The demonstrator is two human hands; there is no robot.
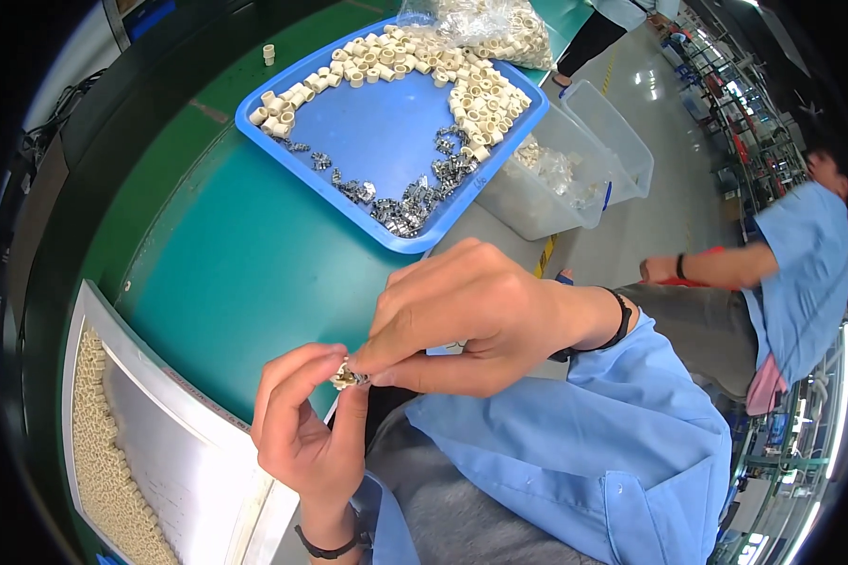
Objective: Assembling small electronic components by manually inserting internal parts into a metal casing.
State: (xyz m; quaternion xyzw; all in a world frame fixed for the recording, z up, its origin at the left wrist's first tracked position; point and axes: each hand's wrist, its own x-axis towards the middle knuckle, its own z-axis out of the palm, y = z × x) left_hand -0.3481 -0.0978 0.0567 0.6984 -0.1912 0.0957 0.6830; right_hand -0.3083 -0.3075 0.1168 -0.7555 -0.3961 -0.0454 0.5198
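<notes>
My left hand (301, 428) is closed in a pinch on a small cream plastic sleeve (339, 379). From the right, my right hand (471, 315) comes up against it, its thumb and forefinger closed on a small silver metal clip (359, 379) at the sleeve's side. The fingertips partly cover both pieces, so how far they fit together is hidden. Beyond the hands lies a blue tray (367, 118). Cream sleeves (488, 102) line its far and side edges, and silver metal clips (415, 202) are heaped along its near side.
A white-framed tray (165, 443) with rows of cream pieces is at the lower left. One sleeve pair (269, 55) stands on the green table (226, 254). A plastic bag (509, 33) lies behind the blue tray, a clear bin (537, 212) beside it. A co-worker (801, 254) is at right.
</notes>
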